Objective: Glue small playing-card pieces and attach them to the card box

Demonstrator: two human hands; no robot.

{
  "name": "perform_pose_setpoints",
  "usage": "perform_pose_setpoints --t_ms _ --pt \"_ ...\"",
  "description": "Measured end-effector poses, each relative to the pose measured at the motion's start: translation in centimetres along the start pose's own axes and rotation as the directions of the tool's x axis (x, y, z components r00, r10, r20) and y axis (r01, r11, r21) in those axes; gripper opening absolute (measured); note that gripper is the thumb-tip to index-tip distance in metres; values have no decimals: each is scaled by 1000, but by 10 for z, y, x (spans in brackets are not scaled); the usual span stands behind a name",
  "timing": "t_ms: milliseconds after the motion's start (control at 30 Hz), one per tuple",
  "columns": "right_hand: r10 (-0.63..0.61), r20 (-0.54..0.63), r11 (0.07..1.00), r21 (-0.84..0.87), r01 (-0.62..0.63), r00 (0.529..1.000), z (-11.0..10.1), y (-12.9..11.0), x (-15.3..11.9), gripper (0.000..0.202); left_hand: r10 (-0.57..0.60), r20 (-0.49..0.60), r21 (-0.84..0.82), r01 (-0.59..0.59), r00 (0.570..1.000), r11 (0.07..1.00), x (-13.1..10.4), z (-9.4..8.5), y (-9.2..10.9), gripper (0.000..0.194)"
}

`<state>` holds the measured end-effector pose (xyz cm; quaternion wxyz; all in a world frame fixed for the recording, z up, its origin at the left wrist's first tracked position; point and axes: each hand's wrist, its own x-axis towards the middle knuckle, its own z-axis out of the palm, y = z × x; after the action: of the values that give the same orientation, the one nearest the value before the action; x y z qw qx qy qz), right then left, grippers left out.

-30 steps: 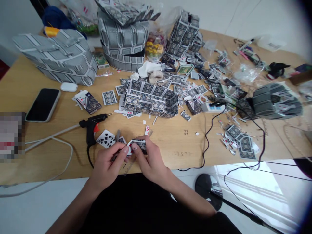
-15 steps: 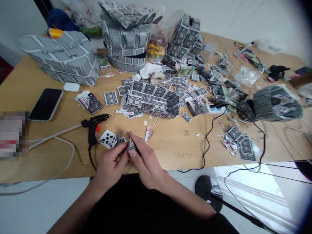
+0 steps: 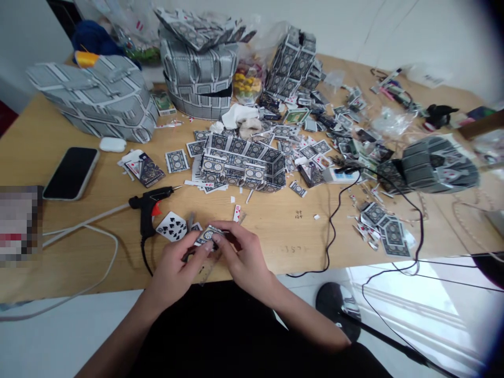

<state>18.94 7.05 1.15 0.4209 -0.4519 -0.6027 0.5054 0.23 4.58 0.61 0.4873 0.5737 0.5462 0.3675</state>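
A pale wooden worktop [image 3: 275, 226] runs across the view, its near edge in front of the person. In its far left corner stands a grey, boat-shaped container woven from cards [image 3: 98, 105]. To the right of this, near the far edge, is a rounded grey card container [image 3: 197, 68] with a fan of cards across its top. An open rectangular tray built of patterned blue-black and white cards [image 3: 252, 172] sits around the middle of the worktop.

The left hand [image 3: 173, 268] and right hand [image 3: 246, 257] meet at the near edge, left of its middle, each closed in a pinch of thumb and fingers. A black-screened phone in a pale case [image 3: 72, 173] lies towards the left edge. Between it and the hands is a black glue gun with an orange trigger [image 3: 148, 207], its nozzle pointing right. A trimmed white ten of spades [image 3: 172, 226] lies just beside the gun. Smallest is a patterned blue-black and white piece of card [image 3: 207, 236], gripped by both hands above the worktop near that same edge.
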Motion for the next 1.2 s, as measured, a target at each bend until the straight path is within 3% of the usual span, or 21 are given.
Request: perform_pose_setpoints --t_ms 200,433,633,967,1067,1200 --pt "-49 -41 996 -76 46 998 -14 1 4 9 23 -56 88 -18 998 996 2 -2 0 30" --pt "-109 61 986 -120 115 992 -23 0 3 12 130 -99 105 -119 987 987 6 -2 -1 21" --pt "-156 117 980 -103 168 981 -28 -1 4 14 236 -72 106 -227 969 968 7 -7 4 9" --pt "-78 198 982 -153 109 977 -31 1 6 28 173 -110 68 -167 979 984 9 -1 1 12" --pt "-25 102 989 -143 40 994 -30 5 7 25 163 -195 140 -137 967 981 12 2 -1 20" --pt "9 -126 995 -94 -21 992 -24 12 11 22 251 -329 312 -146 910 939 16 6 1 37"
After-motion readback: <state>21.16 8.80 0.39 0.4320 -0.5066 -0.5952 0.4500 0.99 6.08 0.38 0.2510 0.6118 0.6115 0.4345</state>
